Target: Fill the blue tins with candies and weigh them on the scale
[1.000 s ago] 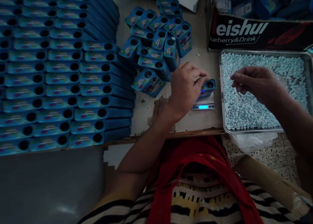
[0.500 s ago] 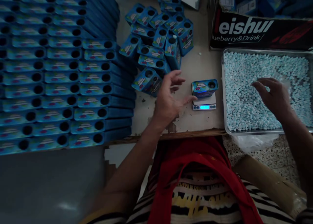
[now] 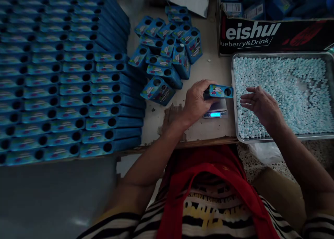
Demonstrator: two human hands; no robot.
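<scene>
My left hand is wrapped round the left end of a blue candy box with a round dark hole in its top. That box is over a small digital scale with a lit blue display; whether it still rests on the pan I cannot tell. Over the left part of a metal tray hovers my right hand, fingers stretched toward the box and nothing visible in them. Small pale blue and white candies fill the tray, with a thin patch at its right.
Long rows of upright blue boxes cover the left side. A loose cluster of similar boxes stands behind the scale, one with a candy on top. A black carton holding more boxes sits behind the tray. The table's front edge is worn.
My left hand has moved right and closed round the box at the scale. My right hand has moved left across the tray and its fingers have spread. The view has shifted slightly.
</scene>
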